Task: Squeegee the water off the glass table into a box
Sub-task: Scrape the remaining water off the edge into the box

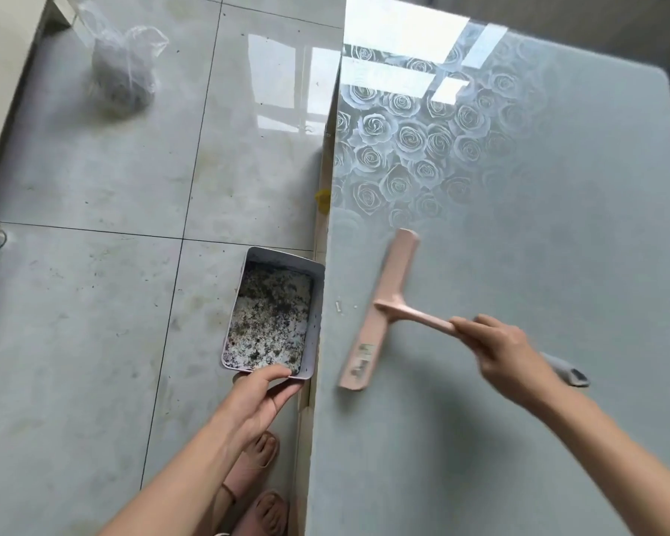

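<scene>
Squeegee on glass, box at table edge.
Your right hand [509, 357] grips the squeegee [380, 309] handle, blade left of it; your left hand [262, 396] clamps the box [316, 303] rim.

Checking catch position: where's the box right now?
In the head view, the pale rectangular box with speckled debris is held by the left hand just off the glass table's left edge, over the tiled floor, left of the pink squeegee.

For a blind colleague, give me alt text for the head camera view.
A right hand draws a pink squeegee across a glass table toward its edge, where the left hand holds a speckled box below, above the tiled floor.
</scene>
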Available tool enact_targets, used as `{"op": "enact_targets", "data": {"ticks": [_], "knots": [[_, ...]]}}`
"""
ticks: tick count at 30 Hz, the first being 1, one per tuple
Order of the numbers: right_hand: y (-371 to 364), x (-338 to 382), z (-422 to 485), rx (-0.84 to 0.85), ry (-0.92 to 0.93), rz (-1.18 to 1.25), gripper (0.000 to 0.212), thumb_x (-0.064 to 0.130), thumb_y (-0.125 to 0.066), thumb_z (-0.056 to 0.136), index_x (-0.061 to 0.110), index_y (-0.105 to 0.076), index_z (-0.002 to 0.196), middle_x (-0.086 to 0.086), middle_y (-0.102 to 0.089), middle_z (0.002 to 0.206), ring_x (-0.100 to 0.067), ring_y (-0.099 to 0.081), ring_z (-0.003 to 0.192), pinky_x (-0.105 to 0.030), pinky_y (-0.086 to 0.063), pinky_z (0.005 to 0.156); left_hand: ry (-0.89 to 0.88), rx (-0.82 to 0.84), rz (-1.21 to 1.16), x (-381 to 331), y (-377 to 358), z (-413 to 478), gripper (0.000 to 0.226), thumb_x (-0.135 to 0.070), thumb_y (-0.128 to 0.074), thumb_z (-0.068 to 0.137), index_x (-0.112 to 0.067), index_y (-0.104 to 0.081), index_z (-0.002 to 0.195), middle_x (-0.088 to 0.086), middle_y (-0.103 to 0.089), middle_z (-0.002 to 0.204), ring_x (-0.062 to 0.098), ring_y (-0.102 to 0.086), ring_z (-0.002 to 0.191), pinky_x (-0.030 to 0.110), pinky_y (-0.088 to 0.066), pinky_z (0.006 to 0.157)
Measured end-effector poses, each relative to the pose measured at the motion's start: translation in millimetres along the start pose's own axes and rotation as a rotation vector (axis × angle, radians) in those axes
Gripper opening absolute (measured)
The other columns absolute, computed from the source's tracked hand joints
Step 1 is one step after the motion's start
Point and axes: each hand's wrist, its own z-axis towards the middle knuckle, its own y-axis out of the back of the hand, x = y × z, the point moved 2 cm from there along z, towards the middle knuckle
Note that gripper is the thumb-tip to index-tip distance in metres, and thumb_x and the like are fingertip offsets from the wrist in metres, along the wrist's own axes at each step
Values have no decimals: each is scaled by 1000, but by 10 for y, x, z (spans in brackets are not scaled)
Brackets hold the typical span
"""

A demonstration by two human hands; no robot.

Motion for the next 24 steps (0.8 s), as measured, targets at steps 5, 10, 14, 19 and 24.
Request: {"op": "enact_targets", "data": {"ticks": [5,10,14,19,24], "knots": [[-256,812,455,-38,280,-134,30,14,-50,95,29,-63,117,-3,-57,87,-27,-55,84,-34,-29,70,-9,25,8,-75,-14,30,18,17,-40,87,15,-57,84,24,-66,76,31,-65,73,30,-57,48],[297,279,425,-121,202,-83,23,8,-61,90,21,-71,107,-4,-58,76,-36,-52,60,-39,-39,61,-6,-25,67,-167,31,47,18,15,-46,88,8,-56,74,19,-64,72,28,-66,71,28,-58,54],[395,65,274,-142,86,-176,27,-2,-69,81,16,-73,101,-3,-57,69,-34,-49,50,-35,-38,56,15,-10,26,-93,-27,49,16,15,-47,87,8,-55,75,18,-59,77,28,-60,78,29,-56,60],[38,673,481,-189,177,-138,28,-2,-68,81,16,-72,102,-7,-56,70,-33,-51,56,-39,-39,59,2,48,-24,-8,-111,82,14,15,-44,87,14,-57,87,24,-64,88,28,-66,74,30,-55,69],[249,691,522,-271,194,-125,22,6,-66,86,16,-72,105,-9,-60,73,-37,-53,57,-39,-39,60,-28,13,-54,20,-113,56,17,17,-43,88,11,-57,80,20,-67,68,24,-68,58,30,-57,62]]}}
